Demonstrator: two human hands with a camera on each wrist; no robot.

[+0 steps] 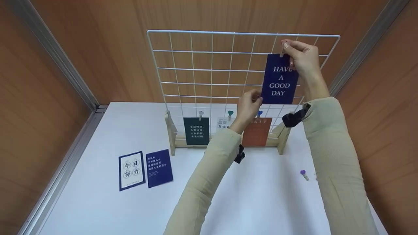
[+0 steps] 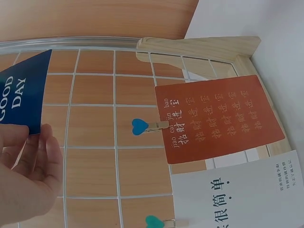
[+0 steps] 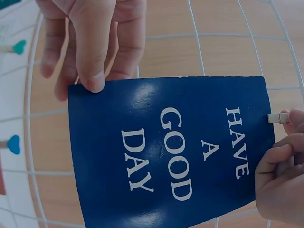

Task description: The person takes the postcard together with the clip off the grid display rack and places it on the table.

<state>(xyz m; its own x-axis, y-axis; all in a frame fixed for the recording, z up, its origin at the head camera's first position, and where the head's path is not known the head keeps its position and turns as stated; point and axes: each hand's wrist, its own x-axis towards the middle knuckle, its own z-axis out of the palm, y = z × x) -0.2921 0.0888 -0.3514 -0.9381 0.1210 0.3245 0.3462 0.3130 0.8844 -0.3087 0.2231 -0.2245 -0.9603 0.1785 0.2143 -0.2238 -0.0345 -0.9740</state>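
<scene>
A dark blue card reading "HAVE A GOOD DAY" is held against the upper right of a white wire grid. My right hand pinches a small wooden clothespin at the card's top edge; in the right wrist view its jaws overlap that edge. Lower down, my left hand holds the card's bottom left corner between thumb and fingers. Below it an orange card hangs from a clothespin with a blue heart.
A green card and a white card also hang low on the grid, which stands in wooden feet. On the white table lie a blue-bordered card, another blue card and a purple-heart clothespin.
</scene>
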